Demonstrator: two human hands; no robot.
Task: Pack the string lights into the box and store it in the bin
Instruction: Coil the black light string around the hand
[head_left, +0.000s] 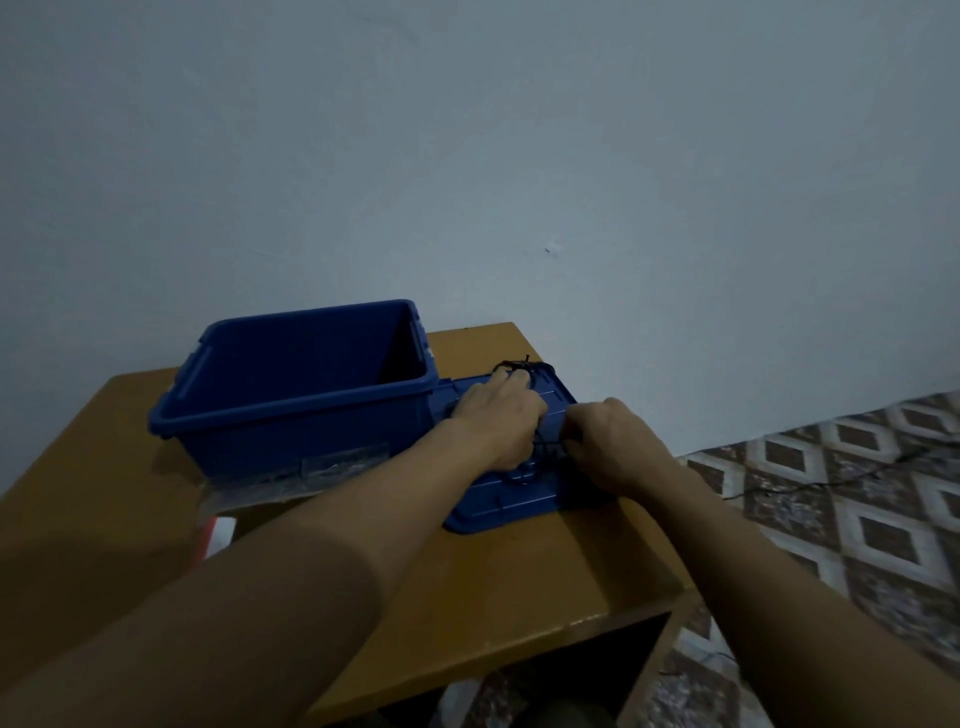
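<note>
On top of the blue lid (498, 504), the string lights (522, 368) sit as a thin dark tangle, a loop showing past the fingertips at the far edge and a strand running back btwn both hands. Left hand (498, 421) lies over the wire w/ fingers reaching fwd, prob. to pin the coil so it can't spring loose; can't tell if it's actually gripping or just pressing. Right hand (615, 447) has fingers curled, pinching the strand near the left wrist, looks like it's feeding or tightening a turn. Lid is flat on the table (519, 582), handy as a smooth work surface. Bin (291, 415) stands open just beside it, touching or nearly, ready to receive the pack. Clear plastic sleeve (311, 473) lies at the bin's near wall, and a white-red item, poss. the box (218, 535), peeks out by the left forearm; too hidden to be sure. More dark wire (810, 480) trails over the tiled floor at right, so bundling seems unfinished.
</note>
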